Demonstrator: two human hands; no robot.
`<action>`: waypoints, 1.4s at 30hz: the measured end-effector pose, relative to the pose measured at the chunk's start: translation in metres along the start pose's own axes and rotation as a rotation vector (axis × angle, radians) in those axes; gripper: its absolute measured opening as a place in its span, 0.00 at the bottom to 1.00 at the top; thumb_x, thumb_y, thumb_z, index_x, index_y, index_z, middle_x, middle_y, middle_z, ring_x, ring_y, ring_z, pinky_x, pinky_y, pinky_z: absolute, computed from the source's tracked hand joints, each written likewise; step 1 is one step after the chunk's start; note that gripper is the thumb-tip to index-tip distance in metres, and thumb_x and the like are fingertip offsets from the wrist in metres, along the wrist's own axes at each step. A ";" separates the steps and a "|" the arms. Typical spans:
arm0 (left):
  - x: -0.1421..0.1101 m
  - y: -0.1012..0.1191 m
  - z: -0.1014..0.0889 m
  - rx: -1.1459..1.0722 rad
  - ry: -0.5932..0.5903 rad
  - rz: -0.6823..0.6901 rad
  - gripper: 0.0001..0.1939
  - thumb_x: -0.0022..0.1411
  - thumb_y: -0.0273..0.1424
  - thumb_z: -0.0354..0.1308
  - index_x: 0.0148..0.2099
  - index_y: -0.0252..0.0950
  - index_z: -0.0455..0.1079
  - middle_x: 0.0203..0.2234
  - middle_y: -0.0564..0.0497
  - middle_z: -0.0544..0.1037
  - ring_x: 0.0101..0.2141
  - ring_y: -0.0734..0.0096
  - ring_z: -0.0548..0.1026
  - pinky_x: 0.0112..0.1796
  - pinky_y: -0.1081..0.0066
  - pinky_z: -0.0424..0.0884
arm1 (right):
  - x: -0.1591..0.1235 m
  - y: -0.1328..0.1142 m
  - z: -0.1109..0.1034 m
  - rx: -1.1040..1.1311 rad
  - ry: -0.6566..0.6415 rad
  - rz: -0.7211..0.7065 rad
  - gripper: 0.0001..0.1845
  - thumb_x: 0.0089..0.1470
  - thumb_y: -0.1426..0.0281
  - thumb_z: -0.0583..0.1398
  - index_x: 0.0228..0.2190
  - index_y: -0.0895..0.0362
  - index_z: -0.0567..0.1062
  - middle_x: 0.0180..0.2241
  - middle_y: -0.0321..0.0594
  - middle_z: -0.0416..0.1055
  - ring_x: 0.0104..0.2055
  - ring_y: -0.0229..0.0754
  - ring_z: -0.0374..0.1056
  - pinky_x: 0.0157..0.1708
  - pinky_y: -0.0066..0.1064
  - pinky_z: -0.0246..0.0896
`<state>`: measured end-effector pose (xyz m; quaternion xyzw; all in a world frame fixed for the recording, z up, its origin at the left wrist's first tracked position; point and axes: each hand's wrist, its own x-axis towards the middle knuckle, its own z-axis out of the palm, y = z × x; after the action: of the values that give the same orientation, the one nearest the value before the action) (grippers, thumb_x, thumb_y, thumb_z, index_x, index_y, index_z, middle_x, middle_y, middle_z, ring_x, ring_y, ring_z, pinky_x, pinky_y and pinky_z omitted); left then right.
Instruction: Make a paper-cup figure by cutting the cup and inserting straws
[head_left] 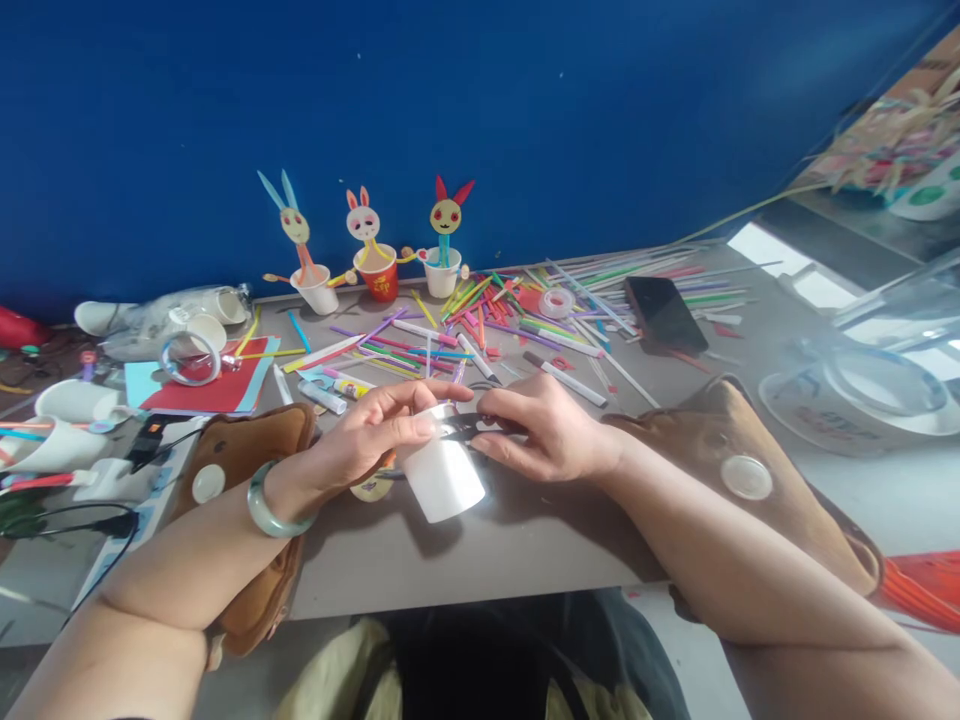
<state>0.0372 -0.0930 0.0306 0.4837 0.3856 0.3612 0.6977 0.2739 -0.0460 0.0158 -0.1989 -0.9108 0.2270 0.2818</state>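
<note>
A white paper cup is held above the front of the table, tilted, its base toward me. My left hand grips the cup near its upper edge, thumb on the outside. My right hand is closed around a black-handled tool, whose front end meets the cup's upper edge. Glare and the fingers hide the tool's exact kind. A pale round paper face lies on the table beneath my left hand, partly covered.
Three rabbit figures in cups stand at the back, the middle in a red cup. Coloured sticks, markers and a tape roll spread before them. A phone lies right. Brown cushions flank my forearms; red and blue paper lies left.
</note>
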 end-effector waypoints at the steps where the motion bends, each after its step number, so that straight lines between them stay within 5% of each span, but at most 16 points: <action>1: 0.000 0.000 0.000 0.000 0.003 0.003 0.08 0.57 0.35 0.64 0.32 0.35 0.73 0.43 0.44 0.81 0.30 0.68 0.76 0.30 0.72 0.69 | 0.000 0.000 0.000 -0.005 0.000 0.002 0.16 0.64 0.57 0.54 0.31 0.55 0.69 0.17 0.31 0.60 0.19 0.34 0.52 0.23 0.29 0.44; 9: -0.002 -0.002 -0.001 0.063 0.004 0.053 0.06 0.58 0.33 0.63 0.33 0.36 0.75 0.54 0.44 0.76 0.35 0.67 0.76 0.31 0.72 0.68 | 0.001 -0.005 0.002 0.061 -0.004 -0.005 0.15 0.65 0.59 0.55 0.31 0.56 0.69 0.17 0.30 0.60 0.19 0.33 0.51 0.23 0.28 0.45; 16: -0.001 -0.001 0.000 0.039 0.008 0.006 0.20 0.53 0.33 0.66 0.50 0.39 0.78 0.42 0.44 0.80 0.34 0.62 0.77 0.31 0.70 0.69 | 0.000 -0.008 0.002 0.058 -0.045 0.005 0.18 0.66 0.57 0.53 0.37 0.59 0.72 0.18 0.33 0.63 0.19 0.34 0.53 0.24 0.29 0.46; 25: 0.001 -0.005 -0.003 0.026 -0.060 0.001 0.23 0.56 0.33 0.64 0.55 0.39 0.75 0.45 0.44 0.77 0.29 0.71 0.73 0.28 0.73 0.66 | 0.000 -0.010 -0.001 0.046 -0.094 -0.012 0.19 0.68 0.57 0.52 0.40 0.59 0.72 0.19 0.32 0.63 0.19 0.33 0.54 0.24 0.28 0.45; 35: 0.002 -0.010 -0.007 0.035 -0.097 0.017 0.15 0.59 0.35 0.63 0.48 0.38 0.78 0.44 0.45 0.77 0.26 0.75 0.69 0.29 0.71 0.66 | 0.000 -0.012 -0.004 0.104 -0.112 0.006 0.17 0.67 0.58 0.53 0.33 0.58 0.69 0.20 0.32 0.62 0.21 0.32 0.53 0.24 0.27 0.45; 42: -0.001 -0.009 -0.004 0.033 -0.115 0.078 0.09 0.60 0.35 0.62 0.38 0.35 0.79 0.58 0.43 0.71 0.31 0.73 0.71 0.34 0.70 0.67 | 0.000 -0.015 -0.005 0.154 -0.124 0.016 0.16 0.68 0.59 0.54 0.35 0.58 0.71 0.22 0.33 0.63 0.21 0.32 0.55 0.24 0.26 0.46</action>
<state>0.0347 -0.0946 0.0212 0.5296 0.3316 0.3534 0.6962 0.2736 -0.0568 0.0278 -0.1695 -0.9046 0.3106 0.2378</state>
